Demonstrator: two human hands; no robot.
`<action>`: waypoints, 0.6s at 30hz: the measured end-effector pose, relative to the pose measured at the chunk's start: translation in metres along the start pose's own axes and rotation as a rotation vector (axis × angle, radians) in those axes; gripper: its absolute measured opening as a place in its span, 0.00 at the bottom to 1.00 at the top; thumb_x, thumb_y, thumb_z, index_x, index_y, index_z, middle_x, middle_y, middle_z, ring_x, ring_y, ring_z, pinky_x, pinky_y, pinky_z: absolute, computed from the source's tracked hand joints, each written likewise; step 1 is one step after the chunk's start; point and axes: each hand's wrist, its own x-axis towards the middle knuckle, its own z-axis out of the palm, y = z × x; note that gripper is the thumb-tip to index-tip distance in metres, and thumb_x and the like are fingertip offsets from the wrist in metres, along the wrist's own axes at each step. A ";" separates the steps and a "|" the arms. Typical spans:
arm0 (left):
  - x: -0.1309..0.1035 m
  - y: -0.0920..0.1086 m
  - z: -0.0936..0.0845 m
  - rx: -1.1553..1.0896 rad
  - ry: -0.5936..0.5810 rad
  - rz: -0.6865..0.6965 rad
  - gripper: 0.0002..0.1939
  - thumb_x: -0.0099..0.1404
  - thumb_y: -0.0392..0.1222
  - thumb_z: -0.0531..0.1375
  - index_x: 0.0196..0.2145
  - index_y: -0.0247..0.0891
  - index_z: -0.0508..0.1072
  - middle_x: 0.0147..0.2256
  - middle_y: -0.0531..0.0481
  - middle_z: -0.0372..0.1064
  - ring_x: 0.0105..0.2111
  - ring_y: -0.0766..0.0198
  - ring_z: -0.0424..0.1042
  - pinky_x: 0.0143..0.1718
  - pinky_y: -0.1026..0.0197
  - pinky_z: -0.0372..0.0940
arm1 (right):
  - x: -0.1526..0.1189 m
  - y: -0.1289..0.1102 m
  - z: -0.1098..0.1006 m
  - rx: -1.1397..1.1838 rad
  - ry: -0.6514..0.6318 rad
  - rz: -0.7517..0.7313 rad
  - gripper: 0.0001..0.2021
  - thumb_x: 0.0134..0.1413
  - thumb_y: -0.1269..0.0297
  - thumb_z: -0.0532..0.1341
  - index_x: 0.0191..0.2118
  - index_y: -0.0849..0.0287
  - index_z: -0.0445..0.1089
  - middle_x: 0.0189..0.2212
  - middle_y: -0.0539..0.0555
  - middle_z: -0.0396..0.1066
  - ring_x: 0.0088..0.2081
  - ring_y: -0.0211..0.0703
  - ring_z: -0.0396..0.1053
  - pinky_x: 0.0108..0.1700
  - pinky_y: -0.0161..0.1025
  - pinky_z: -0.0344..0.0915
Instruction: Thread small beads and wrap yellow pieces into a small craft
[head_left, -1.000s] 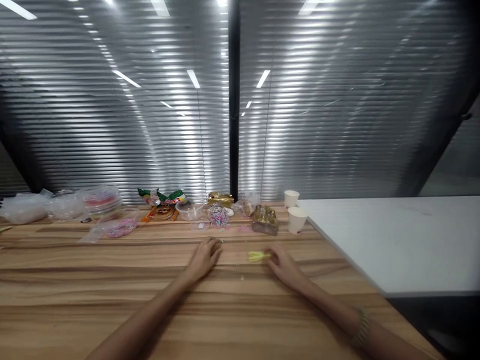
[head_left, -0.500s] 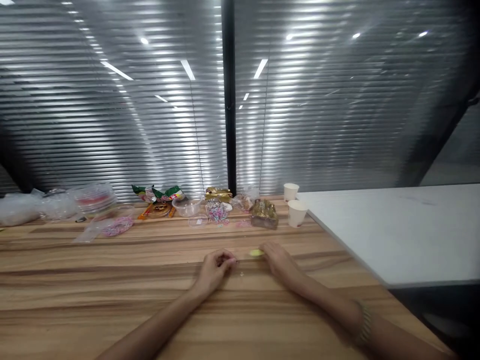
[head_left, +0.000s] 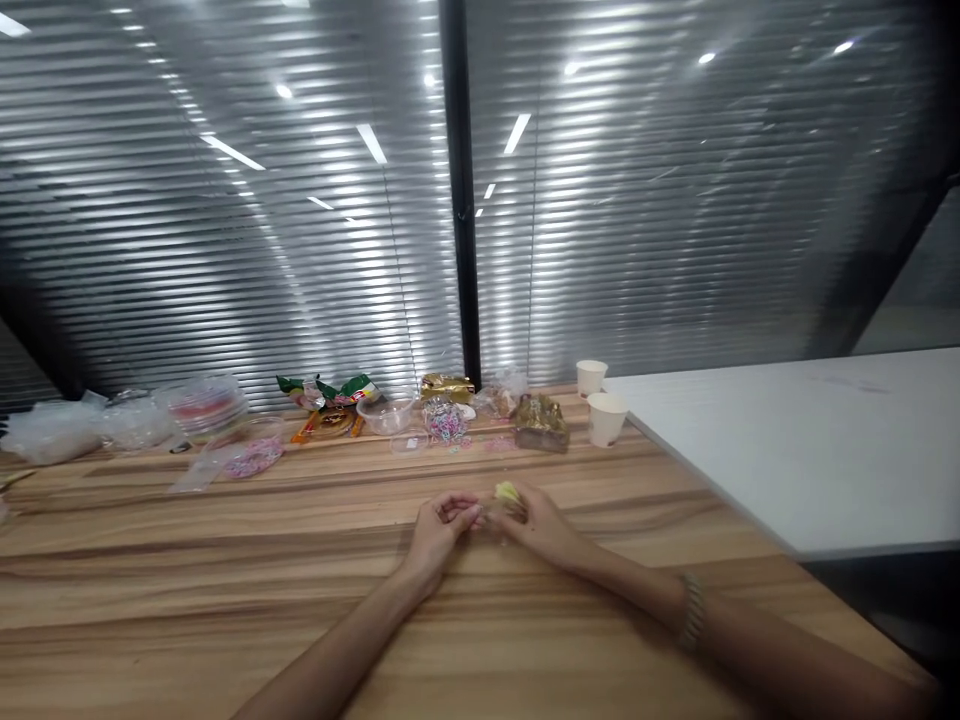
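Over the middle of the table, my left hand [head_left: 436,535] is closed in a pinch, thumb against the fingertips. Whatever it may hold is too small to make out. My right hand [head_left: 551,532] is closed on a small yellow piece [head_left: 508,492], which sticks up beyond its fingers and is partly hidden by them. The fingertips of both hands come close together, and blur keeps me from telling whether they touch. Beyond the hands lies a heap of pink, white and blue beads [head_left: 448,424], with some loose pink ones [head_left: 501,444] to its right.
Two paper cups [head_left: 607,418] stand at the back right, beside a gold-coloured package [head_left: 541,424]. Farther left are a clear bowl [head_left: 386,413], green snack packets [head_left: 341,391], a bag of pink beads [head_left: 255,457] and stacked plastic lids [head_left: 208,408]. A white table [head_left: 795,450] adjoins on the right.
My right hand has moved left, toward my left hand, with the yellow piece. That piece now sits higher, tilted up between the fingers. My left hand stays in its pinch.
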 end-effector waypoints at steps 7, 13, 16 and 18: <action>-0.001 0.002 0.001 0.013 -0.049 -0.020 0.14 0.43 0.40 0.65 0.27 0.31 0.70 0.22 0.50 0.69 0.24 0.68 0.68 0.28 0.67 0.62 | 0.001 -0.001 0.001 0.088 -0.058 -0.011 0.12 0.50 0.57 0.55 0.29 0.63 0.63 0.22 0.48 0.62 0.25 0.33 0.57 0.26 0.29 0.53; -0.001 -0.001 0.000 0.009 -0.095 -0.037 0.13 0.43 0.39 0.65 0.28 0.32 0.70 0.23 0.50 0.70 0.24 0.68 0.68 0.28 0.67 0.62 | 0.000 -0.004 -0.003 0.062 -0.059 -0.007 0.12 0.51 0.57 0.54 0.30 0.63 0.64 0.22 0.48 0.63 0.24 0.33 0.57 0.27 0.29 0.54; -0.001 0.000 0.000 0.026 -0.098 -0.053 0.13 0.44 0.39 0.65 0.28 0.32 0.70 0.23 0.49 0.70 0.24 0.68 0.69 0.25 0.68 0.61 | 0.000 -0.006 -0.003 0.061 -0.065 -0.032 0.11 0.51 0.59 0.54 0.29 0.63 0.64 0.22 0.49 0.64 0.25 0.34 0.58 0.27 0.29 0.54; -0.001 0.001 0.001 0.034 -0.099 -0.057 0.13 0.44 0.39 0.65 0.28 0.32 0.70 0.23 0.49 0.70 0.24 0.68 0.69 0.24 0.69 0.61 | 0.000 -0.007 -0.003 0.042 -0.062 -0.043 0.10 0.50 0.61 0.54 0.28 0.63 0.64 0.21 0.48 0.63 0.24 0.34 0.58 0.27 0.29 0.53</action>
